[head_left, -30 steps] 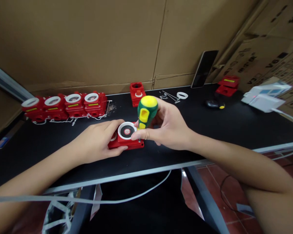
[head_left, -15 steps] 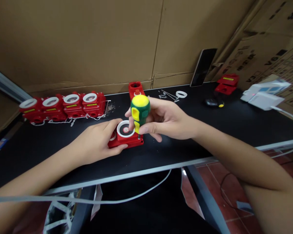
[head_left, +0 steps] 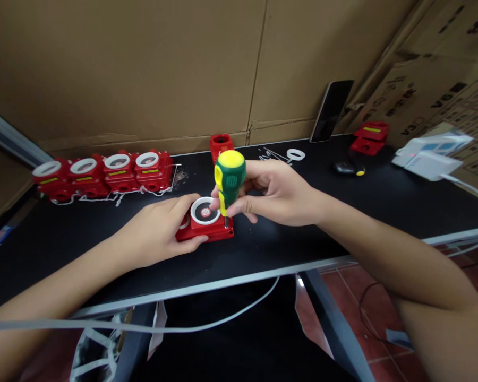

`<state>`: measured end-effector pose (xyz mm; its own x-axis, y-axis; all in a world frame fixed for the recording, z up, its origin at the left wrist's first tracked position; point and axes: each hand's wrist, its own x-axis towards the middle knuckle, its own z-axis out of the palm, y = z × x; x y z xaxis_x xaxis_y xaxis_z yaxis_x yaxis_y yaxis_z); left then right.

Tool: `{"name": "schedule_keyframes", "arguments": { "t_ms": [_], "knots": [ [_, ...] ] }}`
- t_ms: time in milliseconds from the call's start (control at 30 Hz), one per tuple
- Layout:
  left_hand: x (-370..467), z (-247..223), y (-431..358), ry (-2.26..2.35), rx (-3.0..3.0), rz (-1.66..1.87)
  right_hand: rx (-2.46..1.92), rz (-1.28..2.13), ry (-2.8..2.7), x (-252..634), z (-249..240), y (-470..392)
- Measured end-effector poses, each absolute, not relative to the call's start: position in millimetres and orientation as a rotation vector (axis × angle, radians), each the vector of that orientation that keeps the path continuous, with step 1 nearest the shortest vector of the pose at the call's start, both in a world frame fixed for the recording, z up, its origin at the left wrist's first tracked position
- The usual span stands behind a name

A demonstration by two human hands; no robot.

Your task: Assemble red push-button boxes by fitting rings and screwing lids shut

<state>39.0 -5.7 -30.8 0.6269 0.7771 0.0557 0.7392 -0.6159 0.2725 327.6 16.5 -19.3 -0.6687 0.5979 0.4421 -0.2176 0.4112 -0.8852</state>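
Observation:
My left hand [head_left: 165,228] grips the left end of a red housing [head_left: 211,232] that lies on the black table. A white ring [head_left: 195,218] with a dark round face is set in the housing's top. In my right hand [head_left: 279,193] is a screwdriver [head_left: 231,174] with a green and yellow handle, held nearly upright. Its metal shaft reaches down to the right front corner of the housing; a screw at the tip is too small to make out. Fingers of my right hand wrap round the lower part of the handle.
Several red units [head_left: 121,172] with white rings stand in a row at the back left. Behind my right hand are a red part [head_left: 221,144], loose screws and a white ring [head_left: 296,154]. A phone [head_left: 331,111] leans on the cardboard. Farther right lie a black tool [head_left: 348,168] and red pieces [head_left: 369,138].
The screwdriver handle has turned a little and shifted slightly, with my right fingers closing in round it. My left hand and the red housing stay in place.

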Motion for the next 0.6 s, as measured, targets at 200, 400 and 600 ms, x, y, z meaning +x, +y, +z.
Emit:
{"name": "schedule_keyframes", "arguments": {
  "t_ms": [200, 400, 600],
  "knots": [
    [40, -30, -5, 1.229, 2.594, 0.256, -0.338, 1.367, -1.894, 327, -20, 17],
    [38, -27, -2, 1.182, 2.534, 0.251, -0.396, 1.291, -1.851, 331, -9, 7],
    [37, -29, -1, 1.117, 2.536, 0.334, -0.682, 0.934, -1.731, 352, 5, 23]
  ]
}}
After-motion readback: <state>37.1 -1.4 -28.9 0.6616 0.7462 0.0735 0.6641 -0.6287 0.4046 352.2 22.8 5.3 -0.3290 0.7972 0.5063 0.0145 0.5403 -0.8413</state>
